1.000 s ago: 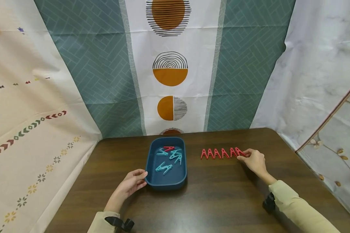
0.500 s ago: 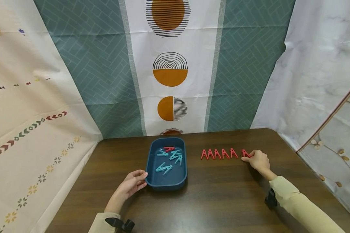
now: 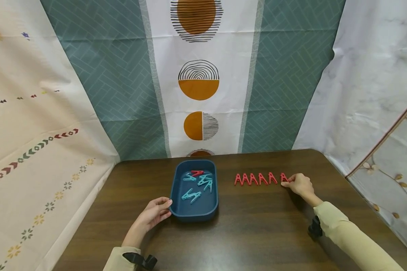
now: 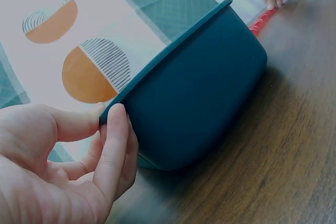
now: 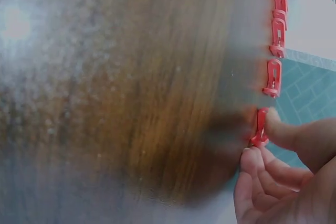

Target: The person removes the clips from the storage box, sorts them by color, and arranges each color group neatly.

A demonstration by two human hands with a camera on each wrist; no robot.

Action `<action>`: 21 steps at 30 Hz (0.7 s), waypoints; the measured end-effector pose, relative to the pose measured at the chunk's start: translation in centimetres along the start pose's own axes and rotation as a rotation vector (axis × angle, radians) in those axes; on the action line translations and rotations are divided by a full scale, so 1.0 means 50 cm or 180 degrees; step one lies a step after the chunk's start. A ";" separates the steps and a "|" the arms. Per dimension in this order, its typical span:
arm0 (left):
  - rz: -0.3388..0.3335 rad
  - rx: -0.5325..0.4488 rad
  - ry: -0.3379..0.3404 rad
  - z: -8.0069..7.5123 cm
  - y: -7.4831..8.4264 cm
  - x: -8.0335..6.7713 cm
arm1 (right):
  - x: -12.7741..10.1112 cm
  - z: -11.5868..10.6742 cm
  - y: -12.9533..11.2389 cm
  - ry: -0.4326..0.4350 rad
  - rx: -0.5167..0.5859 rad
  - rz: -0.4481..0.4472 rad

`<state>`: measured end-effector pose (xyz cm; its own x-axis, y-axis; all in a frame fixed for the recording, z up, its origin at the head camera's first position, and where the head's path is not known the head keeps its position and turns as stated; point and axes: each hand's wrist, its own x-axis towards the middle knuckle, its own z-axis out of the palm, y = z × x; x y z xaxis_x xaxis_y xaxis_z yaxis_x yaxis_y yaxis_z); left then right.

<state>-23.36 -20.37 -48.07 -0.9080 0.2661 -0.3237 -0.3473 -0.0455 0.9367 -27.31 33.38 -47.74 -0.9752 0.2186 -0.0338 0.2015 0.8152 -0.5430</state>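
A dark blue tray (image 3: 194, 214) on the brown table holds several teal clothespins (image 3: 190, 195) and one red clothespin (image 3: 197, 172). My left hand (image 3: 153, 214) grips the tray's near left rim (image 4: 157, 69), thumb over the edge. To the right, a row of red clothespins (image 3: 254, 179) stands on the table. My right hand (image 3: 300, 185) pinches the end red clothespin (image 3: 283, 177) at the row's right end, a small gap away from the others; the right wrist view shows this end clothespin (image 5: 260, 126) between thumb and fingertips.
The brown wooden table (image 3: 244, 233) is backed by hanging patterned cloths: teal and white with orange circles (image 3: 198, 81) behind, beige at the left, marbled white at the right. The table's rounded right corner (image 3: 322, 154) lies just beyond my right hand.
My right hand drew the end red clothespin rightward off the row, then set it down a small gap from the others. The left hand and tray stayed put.
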 end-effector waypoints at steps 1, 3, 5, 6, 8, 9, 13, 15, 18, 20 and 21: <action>-0.0001 -0.0008 0.0012 0.000 0.000 0.000 | -0.001 -0.001 -0.002 0.0016 0.0001 0.0001; -0.0006 -0.0025 0.0029 0.000 0.000 -0.001 | -0.002 -0.001 -0.006 0.0059 -0.0005 -0.0007; -0.0007 -0.0035 0.0032 0.000 0.000 -0.002 | -0.002 -0.002 -0.008 0.0084 -0.0013 -0.0015; -0.0011 -0.0044 0.0034 0.001 0.000 -0.002 | -0.002 -0.001 -0.009 0.0093 -0.0018 -0.0013; -0.0007 -0.0051 0.0031 0.001 -0.001 -0.002 | -0.003 -0.002 -0.010 0.0081 -0.0016 -0.0010; -0.0003 -0.0052 0.0026 0.002 -0.002 -0.001 | -0.003 -0.002 -0.011 0.0071 -0.0013 -0.0003; -0.0002 -0.0038 0.0035 0.001 -0.001 -0.002 | 0.001 0.001 -0.011 0.0073 -0.0020 -0.0031; -0.0002 -0.0033 0.0033 0.001 -0.001 -0.001 | 0.004 0.003 -0.010 0.0081 -0.0036 -0.0057; -0.0007 -0.0038 0.0030 0.002 0.002 -0.001 | 0.007 0.004 -0.011 0.0081 -0.0032 -0.0063; -0.0012 -0.0046 0.0026 0.001 0.002 -0.001 | 0.009 0.005 -0.012 0.0071 -0.0028 -0.0065; -0.0017 -0.0052 0.0027 0.002 0.001 -0.001 | 0.009 0.005 -0.014 0.0063 -0.0020 -0.0062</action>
<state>-23.30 -20.32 -47.97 -0.9080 0.2583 -0.3299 -0.3559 -0.0597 0.9326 -27.91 32.78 -47.60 -0.9770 0.2132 -0.0066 0.1832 0.8227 -0.5382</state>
